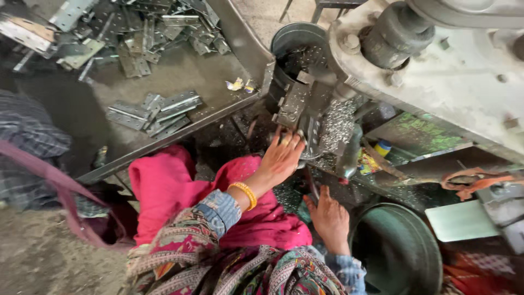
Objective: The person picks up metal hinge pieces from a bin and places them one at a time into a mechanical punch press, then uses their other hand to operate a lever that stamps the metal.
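Left hand (281,158) reaches forward, fingers spread, fingertips touching a metal plate (312,136) at the press (436,65); right hand (329,218) rests low, loosely open, holding nothing.

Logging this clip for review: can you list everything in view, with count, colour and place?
Metal hinge plates: many, grey, heaped and scattered on the tray at upper left.
Tray: one, dark grey, upper left.
Press machine: one, pale grey, upper right.
Metal bucket: one, dark, top centre behind the press.
Metal shavings: a pile, silvery, under the press head.
Round lid: one, dark green, lower right.
Pink cloth: one, across the lap.
Bangle: one, yellow, left wrist.
Left hand: reaching to the part at the press.
Right hand: resting low, beside the lid.
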